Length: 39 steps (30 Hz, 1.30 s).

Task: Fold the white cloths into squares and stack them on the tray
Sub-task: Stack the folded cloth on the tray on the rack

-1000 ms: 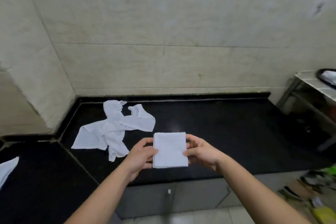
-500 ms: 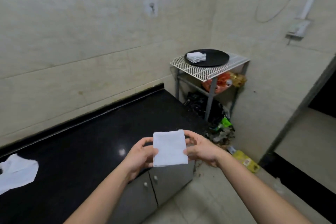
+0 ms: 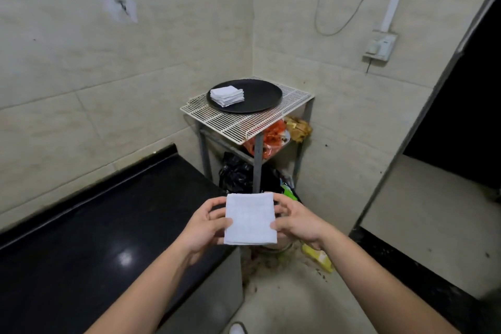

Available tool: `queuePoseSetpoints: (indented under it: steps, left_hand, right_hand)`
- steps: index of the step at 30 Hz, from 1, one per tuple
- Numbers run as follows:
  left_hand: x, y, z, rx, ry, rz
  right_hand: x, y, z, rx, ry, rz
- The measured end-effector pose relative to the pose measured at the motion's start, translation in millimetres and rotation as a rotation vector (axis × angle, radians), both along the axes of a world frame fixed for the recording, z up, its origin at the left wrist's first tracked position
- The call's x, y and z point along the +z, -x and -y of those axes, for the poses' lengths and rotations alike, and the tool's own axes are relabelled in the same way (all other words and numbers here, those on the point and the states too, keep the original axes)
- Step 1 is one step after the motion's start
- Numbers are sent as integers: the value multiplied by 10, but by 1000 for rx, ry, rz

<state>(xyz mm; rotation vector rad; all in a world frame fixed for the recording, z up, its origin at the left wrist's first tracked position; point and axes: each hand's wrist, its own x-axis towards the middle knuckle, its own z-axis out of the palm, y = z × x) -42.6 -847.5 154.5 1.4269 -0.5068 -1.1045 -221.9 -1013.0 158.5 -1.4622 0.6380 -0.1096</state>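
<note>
I hold a folded white cloth square [image 3: 249, 219] flat in front of me, over the end of the black counter. My left hand [image 3: 206, 225] pinches its left edge and my right hand [image 3: 294, 222] pinches its right edge. Ahead, a round black tray [image 3: 260, 95] rests on a white wire rack [image 3: 244, 119] in the room's corner. A stack of several folded white cloths [image 3: 227, 95] sits on the tray's left part. The unfolded cloths are out of view.
The black counter [image 3: 95, 225] runs along the left wall, ending just below my hands. Under the rack hang orange and black bags [image 3: 267, 138]. Litter and a yellow packet [image 3: 317, 256] lie on the floor. A dark doorway [image 3: 461, 116] opens on the right.
The view has swung right from the counter and its loose cloths toward the corner rack, which is now nearer and centred. Both hands keep the same hold on the folded cloth.
</note>
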Motion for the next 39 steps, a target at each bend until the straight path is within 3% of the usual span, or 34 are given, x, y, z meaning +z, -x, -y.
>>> queuePoseSetpoints:
  steps: [6, 15, 24, 30, 39]
  left_hand:
    - [153, -799, 1101, 28, 81, 42]
    - [694, -1767, 2408, 39, 206, 147]
    - [620, -2513, 3478, 231, 151, 211]
    - [697, -3062, 4059, 428, 121, 145]
    - [705, -3571, 4426, 633, 41, -15]
  right_hand:
    - [229, -839, 1114, -40, 20, -14]
    - [783, -1803, 2416, -84, 27, 123]
    - [800, -2837, 3727, 69, 67, 82]
    - [840, -3773, 4426, 179, 48, 130]
    - [684, -4666, 4781, 239, -76, 65]
